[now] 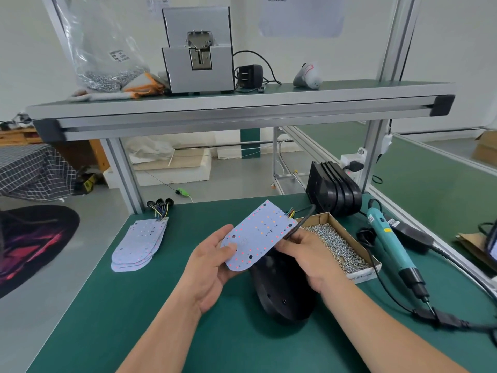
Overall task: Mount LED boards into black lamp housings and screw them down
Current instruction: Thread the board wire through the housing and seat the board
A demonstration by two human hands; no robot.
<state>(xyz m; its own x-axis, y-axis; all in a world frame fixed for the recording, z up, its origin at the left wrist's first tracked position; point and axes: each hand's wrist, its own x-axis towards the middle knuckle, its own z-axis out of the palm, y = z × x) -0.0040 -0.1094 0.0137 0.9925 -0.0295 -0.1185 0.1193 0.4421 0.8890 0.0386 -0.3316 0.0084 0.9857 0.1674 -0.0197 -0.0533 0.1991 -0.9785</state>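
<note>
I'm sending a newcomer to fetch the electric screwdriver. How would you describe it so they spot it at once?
On the green mat, look right of the cardboard box of screws. The electric screwdriver lies there: the only teal, stick-shaped tool, with a black cable at its near end.

The green table [121,305] carries a fanned stack of LED boards [139,243] at its left and a black lamp housing [285,294] lying flat in the middle. Just right of the housing is an open cardboard box [363,277] of screws [336,246]. A teal electric screwdriver [390,238] lies beside the box, and more black housings [333,189] stand on edge at the back.
</note>
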